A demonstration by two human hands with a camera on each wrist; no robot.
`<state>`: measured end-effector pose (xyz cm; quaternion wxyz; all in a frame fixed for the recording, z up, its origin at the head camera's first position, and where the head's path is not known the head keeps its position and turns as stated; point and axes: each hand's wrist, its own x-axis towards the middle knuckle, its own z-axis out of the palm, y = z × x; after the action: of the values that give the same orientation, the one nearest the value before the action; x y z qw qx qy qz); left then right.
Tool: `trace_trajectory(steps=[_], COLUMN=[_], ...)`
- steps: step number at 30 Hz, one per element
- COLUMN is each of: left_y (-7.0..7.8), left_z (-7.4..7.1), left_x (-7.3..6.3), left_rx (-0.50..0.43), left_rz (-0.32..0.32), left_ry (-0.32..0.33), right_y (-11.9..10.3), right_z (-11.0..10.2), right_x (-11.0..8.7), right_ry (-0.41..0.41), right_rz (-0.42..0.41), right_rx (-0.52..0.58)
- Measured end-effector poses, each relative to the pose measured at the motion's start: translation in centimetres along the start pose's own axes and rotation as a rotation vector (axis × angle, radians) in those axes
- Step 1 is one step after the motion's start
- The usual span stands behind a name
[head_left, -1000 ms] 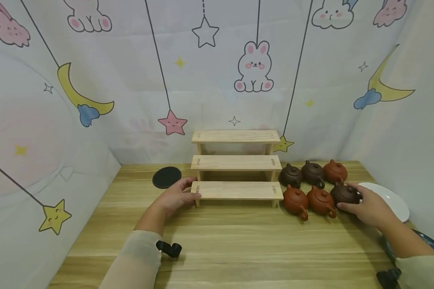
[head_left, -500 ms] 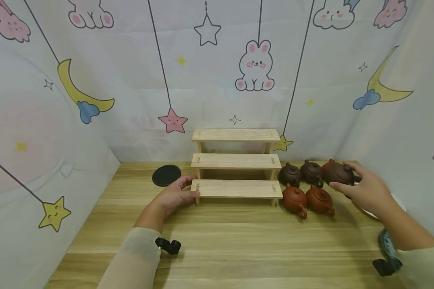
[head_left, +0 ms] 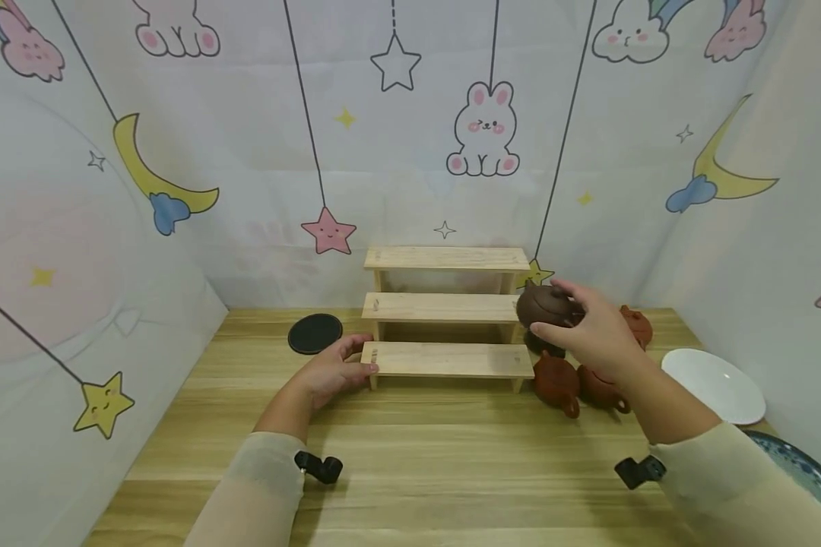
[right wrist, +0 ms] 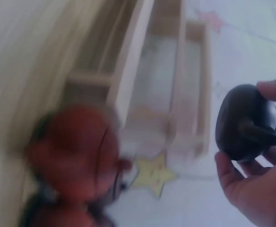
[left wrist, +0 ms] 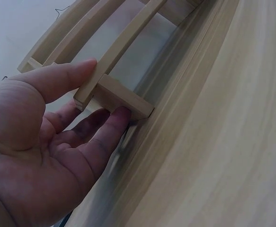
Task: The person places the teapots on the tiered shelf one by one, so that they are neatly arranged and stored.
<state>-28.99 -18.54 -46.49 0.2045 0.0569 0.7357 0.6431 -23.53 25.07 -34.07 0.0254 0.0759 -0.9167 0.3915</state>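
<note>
A three-tier wooden step shelf [head_left: 448,360] stands mid-table. My left hand [head_left: 331,372] grips the left end of its lowest tier. In the left wrist view the thumb rests on the board, with fingers against the supporting leg [left wrist: 123,97]. My right hand [head_left: 602,338] holds a dark brown teapot [head_left: 542,305] raised near the middle tier's right end. The right wrist view shows the teapot [right wrist: 235,123] between thumb and fingers. Below it, reddish-brown teapots [head_left: 556,384] stand beside the shelf; another reddish teapot [head_left: 638,327] and a dark one [head_left: 546,346] are partly hidden behind my hand.
A white plate [head_left: 714,386] lies at the right, with a blue-patterned dish [head_left: 803,465] nearer the front right edge. A black round coaster-like disc [head_left: 315,334] lies left of the shelf. A printed cloth [head_left: 410,205] hangs behind the table.
My right hand has lifted the dark teapot from the front row's right end and carried it left, over the other teapots, towards the shelf. My left hand has stayed on the shelf.
</note>
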Motion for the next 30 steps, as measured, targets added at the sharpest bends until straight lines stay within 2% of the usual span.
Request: trace_trajectory(steps=[4,8,13,20,30], left_y=[0.0,-0.1,0.0,0.2,0.2], left_z=[0.1,0.1,0.0,0.0,0.0], left_x=[0.1,0.0,0.1,-0.1,-0.2], left_rx=[-0.009,-0.019,-0.029,-0.018,-0.008], left_rz=[0.001,0.003,0.0,-0.004,-0.007], left_ry=[-0.006,-0.014,-0.012,0.003,0.002], right_y=[-1.9,-3.6,-5.8,-9.1,-11.7], right_z=[1.9,3.4,4.9,6.8,9.3], right_x=[1.3,3.1,6.1,10.4,15.0], right_ry=[0.005,0.007,0.022,0.044,0.019], right_rz=[-0.009,-0.011,-0.044,-0.082,-0.08], right_rx=[0.074,0.099,0.119,0.231,0.213])
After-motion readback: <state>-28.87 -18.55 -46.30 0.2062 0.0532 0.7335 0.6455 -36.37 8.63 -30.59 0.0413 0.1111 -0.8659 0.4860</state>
